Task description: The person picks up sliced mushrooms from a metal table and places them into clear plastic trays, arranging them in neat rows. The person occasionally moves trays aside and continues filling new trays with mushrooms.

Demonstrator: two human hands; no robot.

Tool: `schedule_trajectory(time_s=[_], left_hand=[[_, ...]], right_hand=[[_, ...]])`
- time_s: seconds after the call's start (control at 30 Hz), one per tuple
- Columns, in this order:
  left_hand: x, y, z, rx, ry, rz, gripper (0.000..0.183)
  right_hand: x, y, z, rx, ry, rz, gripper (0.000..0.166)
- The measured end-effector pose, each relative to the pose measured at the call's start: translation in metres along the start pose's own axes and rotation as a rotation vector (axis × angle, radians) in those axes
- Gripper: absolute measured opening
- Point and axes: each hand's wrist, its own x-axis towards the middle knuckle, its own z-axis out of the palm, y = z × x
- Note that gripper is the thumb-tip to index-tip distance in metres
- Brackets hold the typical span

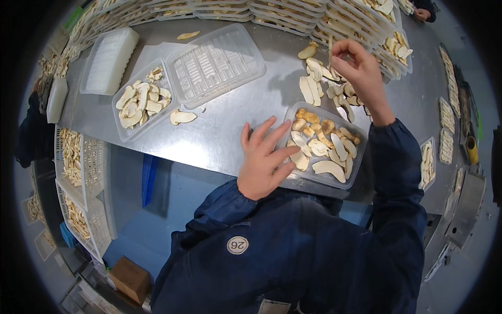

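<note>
Between the thumb and fingers of my right hand is a thin mushroom slice, seen edge-on above a loose heap of mushroom slices on the steel table. My left hand is spread, palm down, at the left side of a clear plastic tray. Its fingertips reach over the rim; whether they touch the contents I cannot tell. In that tray, whole small brown mushrooms lie along the far side and pale cut slices along the near side.
Stacked filled trays line the table's far edge. On the left are an empty clear tray, a tray of mushroom pieces and a white tray stack. White crates stand lower left. Another person's hand shows top right.
</note>
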Motion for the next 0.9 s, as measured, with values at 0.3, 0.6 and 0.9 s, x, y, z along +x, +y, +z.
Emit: schedule_trajectory(time_s=[0.3, 0.6, 0.9], left_hand=[[-0.002, -0.008, -0.002, -0.387, 0.357, -0.161, 0.037], [-0.002, -0.002, -0.006, -0.416, 0.324, -0.178, 0.03], [-0.001, -0.001, -0.005, -0.384, 0.332, -0.171, 0.032]], right_hand=[[-0.063, -0.031, 0.029, -0.599, -0.513, -0.599, 0.015], [-0.057, -0.022, 0.002, -0.749, -0.235, -0.446, 0.013], [-0.062, -0.009, 0.004, -0.638, -0.127, 0.108, 0.03]])
